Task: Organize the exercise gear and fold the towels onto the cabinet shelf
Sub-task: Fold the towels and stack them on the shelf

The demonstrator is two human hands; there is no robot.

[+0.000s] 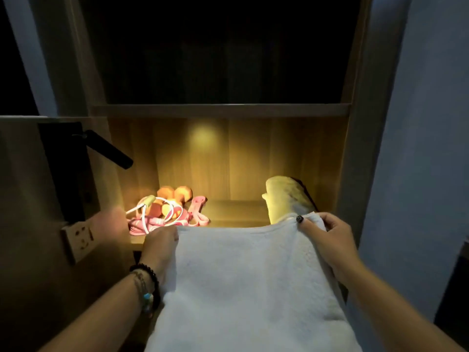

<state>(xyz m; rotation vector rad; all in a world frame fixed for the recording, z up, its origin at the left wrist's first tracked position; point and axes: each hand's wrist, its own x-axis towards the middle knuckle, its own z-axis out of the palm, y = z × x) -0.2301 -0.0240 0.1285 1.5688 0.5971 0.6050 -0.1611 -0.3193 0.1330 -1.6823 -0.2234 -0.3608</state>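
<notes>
At the far left, a dark door stands beside the cabinet, with a black lever handle (109,149) sticking out toward the shelves. Below it, a pale wall socket (77,238) sits on the side panel.

Next comes the lit cabinet shelf (233,212), a wooden compartment glowing warm yellow from a lamp above. In its left corner lies a pile of exercise gear: orange dumbbells (173,196) at the back, a pink and white jump rope (152,217) coiled over and in front of them, and a pink resistance band (199,212) just to their right, touching the pile.

In the foreground, the left hand (158,246), wearing dark beaded bracelets (147,283) at the wrist, grips the left top corner of a white towel (243,283); its fingers curl under the cloth edge. The towel hangs spread wide between both hands, in front of the shelf's front edge, filling the lower middle of the view.

At the back right of the shelf lies a rolled yellowish towel (286,199), angled against the right wall; its front end is hidden behind the white towel.

The right hand (327,235) pinches the towel's right top corner, thumb with a dark-painted nail on top and fingers curled behind. To the far right is a plain bluish wall (429,148).
</notes>
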